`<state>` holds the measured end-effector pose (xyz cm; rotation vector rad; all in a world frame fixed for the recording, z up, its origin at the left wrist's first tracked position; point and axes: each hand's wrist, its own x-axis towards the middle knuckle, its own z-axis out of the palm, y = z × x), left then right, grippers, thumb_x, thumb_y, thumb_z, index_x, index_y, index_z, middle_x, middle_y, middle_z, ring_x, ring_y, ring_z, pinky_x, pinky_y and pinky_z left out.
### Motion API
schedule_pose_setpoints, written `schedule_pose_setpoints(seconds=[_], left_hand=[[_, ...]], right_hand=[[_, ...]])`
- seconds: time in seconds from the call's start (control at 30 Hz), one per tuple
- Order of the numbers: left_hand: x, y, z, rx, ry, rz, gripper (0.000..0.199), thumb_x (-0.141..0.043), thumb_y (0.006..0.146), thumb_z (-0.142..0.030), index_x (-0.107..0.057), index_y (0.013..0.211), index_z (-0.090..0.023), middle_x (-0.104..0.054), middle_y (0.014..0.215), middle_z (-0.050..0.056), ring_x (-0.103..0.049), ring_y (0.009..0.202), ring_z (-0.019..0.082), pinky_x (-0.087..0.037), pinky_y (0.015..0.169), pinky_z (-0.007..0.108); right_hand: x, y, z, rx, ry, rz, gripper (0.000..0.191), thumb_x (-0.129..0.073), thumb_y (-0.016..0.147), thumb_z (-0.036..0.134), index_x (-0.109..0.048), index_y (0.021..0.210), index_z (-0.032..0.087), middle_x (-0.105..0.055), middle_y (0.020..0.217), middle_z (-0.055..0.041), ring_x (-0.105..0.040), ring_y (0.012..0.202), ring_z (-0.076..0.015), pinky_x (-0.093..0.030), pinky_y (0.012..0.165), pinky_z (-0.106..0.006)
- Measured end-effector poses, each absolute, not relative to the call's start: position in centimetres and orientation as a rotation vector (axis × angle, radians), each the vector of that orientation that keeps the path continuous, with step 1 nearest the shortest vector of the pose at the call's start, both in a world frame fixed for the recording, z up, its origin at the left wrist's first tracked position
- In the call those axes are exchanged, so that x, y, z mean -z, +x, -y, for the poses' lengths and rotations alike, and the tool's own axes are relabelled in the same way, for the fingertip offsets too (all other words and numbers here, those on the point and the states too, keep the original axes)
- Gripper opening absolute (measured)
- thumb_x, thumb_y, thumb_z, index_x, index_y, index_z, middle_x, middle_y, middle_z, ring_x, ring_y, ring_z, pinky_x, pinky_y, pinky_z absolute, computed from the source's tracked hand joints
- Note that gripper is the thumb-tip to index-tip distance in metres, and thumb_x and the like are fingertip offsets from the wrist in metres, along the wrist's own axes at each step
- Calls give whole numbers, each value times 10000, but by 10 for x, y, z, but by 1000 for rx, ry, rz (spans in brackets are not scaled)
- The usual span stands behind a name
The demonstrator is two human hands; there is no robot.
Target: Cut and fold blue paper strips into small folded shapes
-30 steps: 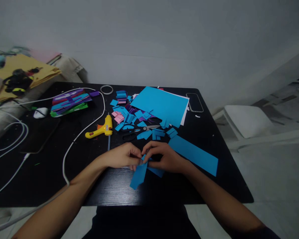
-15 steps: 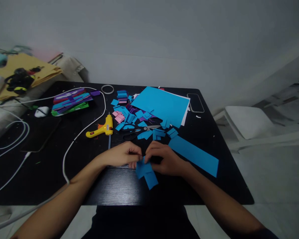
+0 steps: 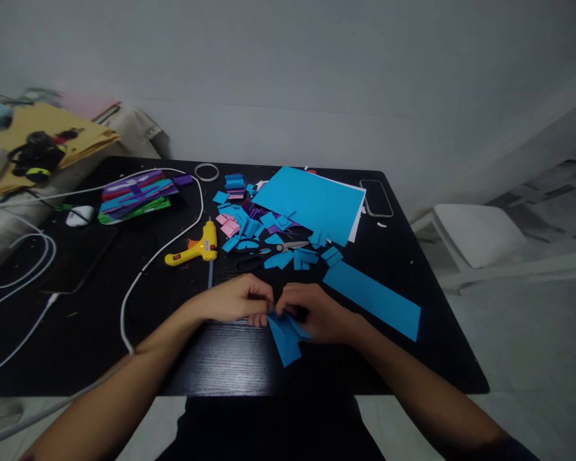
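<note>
Near the front of the black table, a small blue paper piece with folds and flaps hangs between my two hands. My left hand is closed, thumb and fingers pinching the paper's upper left edge. From the other side, my right hand pinches the top of the same paper, its fingers curled, and covers part of the right flap. Just beyond my hands lie scissors among small blue folded paper pieces. A long blue paper strip lies right of my right hand.
A yellow glue gun lies left of the scissors. Its neighbour is a looping white cable that crosses my left forearm. Behind are a large blue sheet, a bundle of coloured paper, a clear phone case and a dark phone.
The blue paper has turned and folded in my fingers, so its flaps now point differently. My right hand has shifted slightly down; my left hand stays nearly in place.
</note>
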<state>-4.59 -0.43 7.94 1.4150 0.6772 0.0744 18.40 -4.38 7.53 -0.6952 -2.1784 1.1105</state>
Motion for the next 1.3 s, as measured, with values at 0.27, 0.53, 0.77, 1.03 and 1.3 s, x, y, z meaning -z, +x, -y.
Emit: schedule_pose_setpoints(seconds=[0.27,0.53,0.77,1.03,1.3], left_hand=[[-83,-43,7,-238,1359,-659,263,-652,788,-104,-600,1041,-151,-690,811,-11,-629,689,111,-463,638,219],[-85,-43,7,-257,1389,-621,182,-656,792,-108,-636,969,-145,-733,903,37,-670,782,138,-495,721,258],[-84,-42,8,-295,1446,-674,142,-684,783,-132,-660,923,-146,-717,839,12,-655,744,131,-485,682,239],[-89,-42,9,-329,1510,-777,73,-678,798,-165,-645,862,-151,-649,736,-23,-576,663,107,-428,620,215],[-91,-41,12,-421,1677,-863,75,-640,840,-156,-682,901,-170,-633,728,-26,-565,658,105,-440,630,214]], right_hand=[[-75,185,46,-1010,-714,2164,157,-695,765,112,-612,857,208,-644,809,-9,-588,754,-155,-464,708,-269],[-68,181,51,-768,-627,2140,178,-624,827,55,-592,896,216,-630,826,-34,-574,737,-154,-471,656,-267],[-70,180,53,-628,-608,2228,239,-568,808,9,-575,922,219,-609,835,-41,-563,787,-177,-491,700,-291],[-69,178,54,-788,-751,2088,382,-572,799,16,-627,1106,236,-642,1060,-86,-622,963,-203,-537,820,-332],[-72,182,41,-1625,-1051,1460,140,-677,894,263,-700,1007,184,-700,909,-27,-645,811,-148,-510,755,-282]])
